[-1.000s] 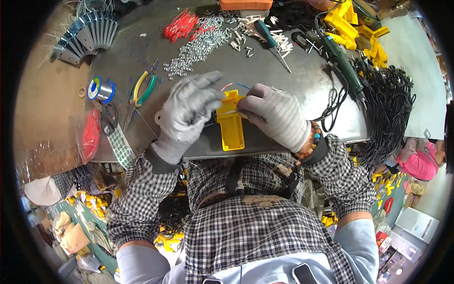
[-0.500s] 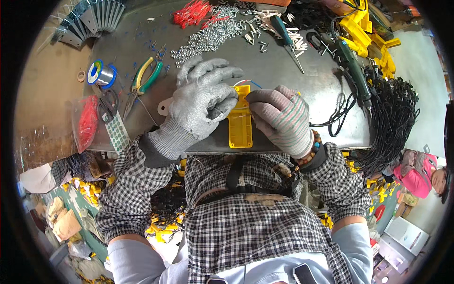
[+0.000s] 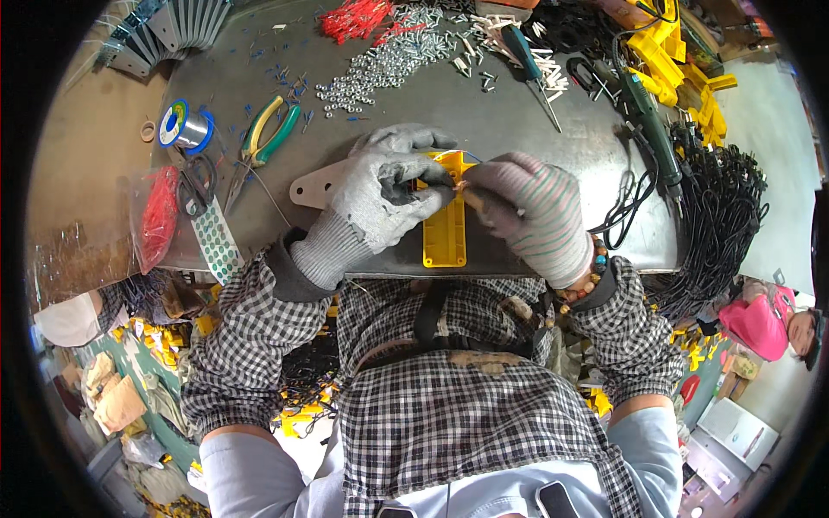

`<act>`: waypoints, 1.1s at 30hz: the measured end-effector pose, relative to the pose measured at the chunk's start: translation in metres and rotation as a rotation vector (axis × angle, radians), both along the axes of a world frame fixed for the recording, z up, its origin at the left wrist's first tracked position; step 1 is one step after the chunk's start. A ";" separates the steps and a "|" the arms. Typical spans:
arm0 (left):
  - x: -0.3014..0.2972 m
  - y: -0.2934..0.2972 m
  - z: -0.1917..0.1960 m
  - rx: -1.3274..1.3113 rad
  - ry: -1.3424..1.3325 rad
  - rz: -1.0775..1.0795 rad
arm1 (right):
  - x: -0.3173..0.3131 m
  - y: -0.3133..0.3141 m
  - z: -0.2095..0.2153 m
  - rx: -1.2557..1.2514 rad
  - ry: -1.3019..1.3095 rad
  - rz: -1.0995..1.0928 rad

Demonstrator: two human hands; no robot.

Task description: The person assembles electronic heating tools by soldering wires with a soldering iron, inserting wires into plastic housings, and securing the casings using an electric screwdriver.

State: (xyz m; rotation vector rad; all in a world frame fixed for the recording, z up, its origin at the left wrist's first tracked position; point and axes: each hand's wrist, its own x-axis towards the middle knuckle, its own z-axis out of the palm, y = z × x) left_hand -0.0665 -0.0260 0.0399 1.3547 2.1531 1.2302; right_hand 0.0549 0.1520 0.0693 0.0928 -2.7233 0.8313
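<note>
A narrow yellow plastic housing (image 3: 444,244) lies open on the metal bench in front of me, its upper part partly covered by my hands. My left hand (image 3: 390,186), in a grey coated glove, comes over it from the left with thumb and forefinger pinched. Opposite it, my right hand (image 3: 528,205), in a striped knit glove, pinches too, fingertips almost touching the left ones. Between the fingertips shows a small copper-coloured wire end, largely hidden. A blue and white wire (image 3: 469,155) curves out at the housing's top. Beside my left hand lies a flat metal plate (image 3: 313,186) with a hole.
Pliers (image 3: 264,138), a solder spool (image 3: 186,128), scissors (image 3: 199,184) and a bag of red parts (image 3: 158,220) lie left. Metal nuts and screws (image 3: 380,73) and a screwdriver (image 3: 528,73) are farther back. At right are a green-handled tool (image 3: 652,129) and bundled black cables (image 3: 712,216).
My left hand has moved right and lowered, its fingers drawn in to a pinch beside the right fingertips. The right hand has shifted slightly right. More of the metal plate shows.
</note>
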 end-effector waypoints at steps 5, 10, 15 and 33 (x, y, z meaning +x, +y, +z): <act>-0.002 -0.003 -0.013 0.115 -0.310 0.033 | 0.003 0.001 0.001 -0.165 -0.112 -0.070; 0.000 -0.003 -0.011 0.160 -0.336 0.033 | 0.002 -0.003 -0.003 -0.341 -0.178 -0.074; -0.001 -0.006 -0.003 0.183 -0.333 0.013 | -0.002 -0.007 -0.005 -0.605 -0.204 -0.083; -0.024 -0.012 0.001 0.020 -0.590 -0.200 | -0.009 -0.006 -0.003 -0.206 0.002 0.164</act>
